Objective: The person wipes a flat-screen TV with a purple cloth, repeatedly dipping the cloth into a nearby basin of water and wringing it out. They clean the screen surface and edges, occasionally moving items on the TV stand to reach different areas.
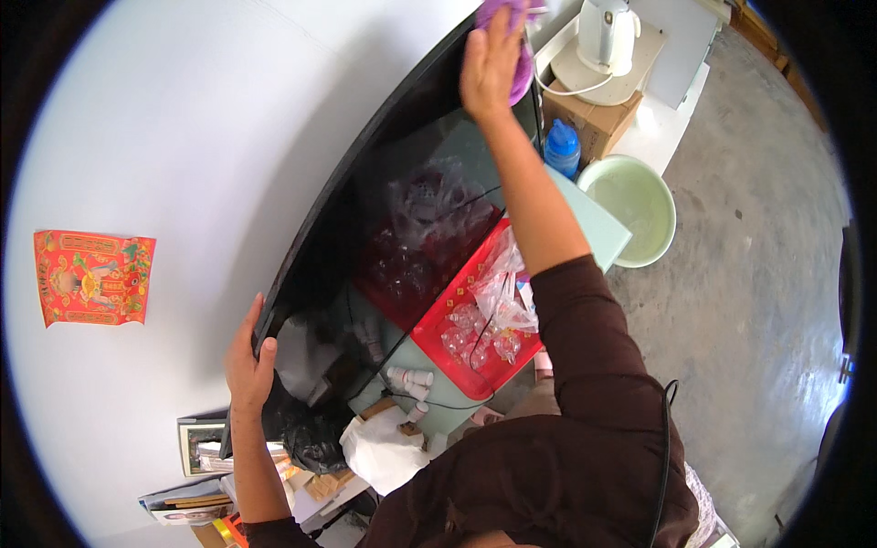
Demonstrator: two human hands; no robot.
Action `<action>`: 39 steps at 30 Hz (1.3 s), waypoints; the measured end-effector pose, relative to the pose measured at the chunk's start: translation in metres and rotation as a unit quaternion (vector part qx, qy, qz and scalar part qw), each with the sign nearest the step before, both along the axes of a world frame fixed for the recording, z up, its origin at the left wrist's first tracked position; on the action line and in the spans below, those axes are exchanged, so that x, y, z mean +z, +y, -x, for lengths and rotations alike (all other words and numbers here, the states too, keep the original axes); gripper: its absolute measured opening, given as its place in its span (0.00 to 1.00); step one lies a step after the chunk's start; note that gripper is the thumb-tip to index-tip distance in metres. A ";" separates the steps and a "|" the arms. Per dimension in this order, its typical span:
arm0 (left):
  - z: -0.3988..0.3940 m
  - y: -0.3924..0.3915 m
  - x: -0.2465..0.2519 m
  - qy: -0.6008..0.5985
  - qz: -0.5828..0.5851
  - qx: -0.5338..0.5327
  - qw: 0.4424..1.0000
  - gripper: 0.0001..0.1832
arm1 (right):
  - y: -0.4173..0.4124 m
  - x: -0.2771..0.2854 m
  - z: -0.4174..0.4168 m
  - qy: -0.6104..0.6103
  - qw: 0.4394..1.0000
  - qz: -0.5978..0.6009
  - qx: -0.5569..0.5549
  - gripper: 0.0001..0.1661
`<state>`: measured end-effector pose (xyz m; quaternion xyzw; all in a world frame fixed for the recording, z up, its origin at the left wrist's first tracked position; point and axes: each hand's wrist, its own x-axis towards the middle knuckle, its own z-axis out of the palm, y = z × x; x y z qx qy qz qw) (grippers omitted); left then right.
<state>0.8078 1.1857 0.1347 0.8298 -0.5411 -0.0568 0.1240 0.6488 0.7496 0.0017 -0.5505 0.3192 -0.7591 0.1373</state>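
Note:
A large flat-screen television (411,137) with a black frame leans close to the white wall, its glossy screen mirroring the things before it. My left hand (250,366) grips the frame at its near left end, thumb on the front side and fingers behind. At the far right end, my right hand (492,72) lies flat with its fingers stretched over a purple cloth (522,79), pressed against the frame's corner. Part of the cloth is hidden under the hand.
Below the screen, a red tray (473,380) with clear glassware (473,335) and a plastic bag (503,288) sits on a pale green glass tabletop (596,226). Nearby are several white bottles (411,377), a blue bottle (563,147), a green basin (634,205) and an electric kettle (606,38).

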 end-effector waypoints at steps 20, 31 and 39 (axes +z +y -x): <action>0.005 0.004 -0.004 -0.046 0.043 0.014 0.998 0.38 | 0.175 -0.340 -0.097 -0.307 0.696 -0.644 0.076 0.43; 0.004 0.012 -0.006 -0.084 0.091 0.002 0.992 0.32 | 0.241 -0.226 -0.119 -0.408 0.661 -0.591 0.218 0.43; -0.007 0.025 -0.014 -0.136 0.101 0.007 0.986 0.35 | 0.206 -0.004 -0.072 0.021 0.954 -0.239 0.179 0.40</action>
